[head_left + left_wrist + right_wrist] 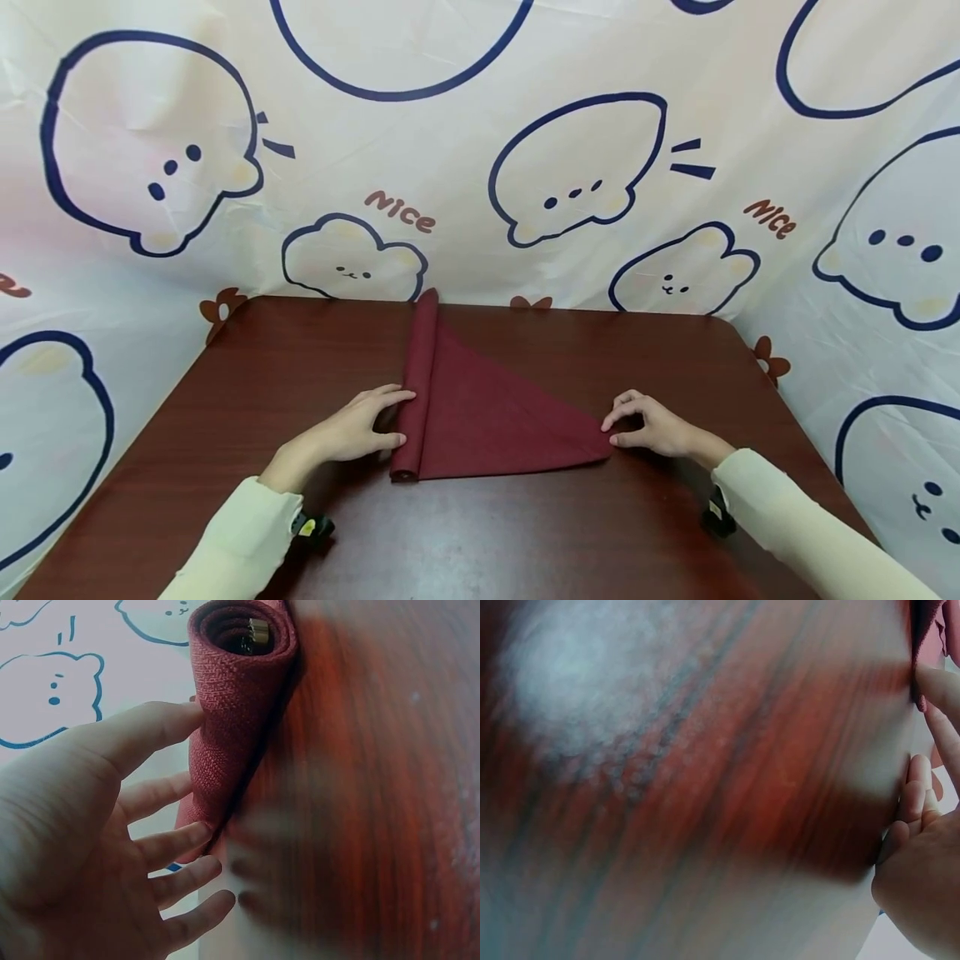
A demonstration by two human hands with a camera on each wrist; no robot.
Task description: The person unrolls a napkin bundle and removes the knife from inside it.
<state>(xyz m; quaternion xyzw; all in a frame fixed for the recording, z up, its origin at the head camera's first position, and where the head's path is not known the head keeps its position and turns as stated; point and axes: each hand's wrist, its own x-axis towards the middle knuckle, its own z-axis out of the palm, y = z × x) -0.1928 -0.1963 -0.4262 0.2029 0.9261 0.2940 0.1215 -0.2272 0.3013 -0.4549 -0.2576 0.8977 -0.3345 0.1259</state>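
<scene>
A dark red cloth (495, 408) lies on the table, its left part wound into a long roll (422, 367) and its right part a flat flap tapering to a corner. My left hand (363, 425) is at the roll's left side, fingers spread, with thumb and fingertips against it. The left wrist view shows the layered roll end, with a small gold-coloured piece (259, 631) inside. At the flap's right corner, my right hand (652, 425) pinches the tip between thumb and index finger, other fingers bent. In the right wrist view the thumb (939, 686) meets the cloth edge (922, 660).
The brown wooden table (510, 533) is glossy. A pale sheet (465, 167) printed with blue cartoon outlines hangs behind the table and at both sides. The roll's far end reaches the table's back edge.
</scene>
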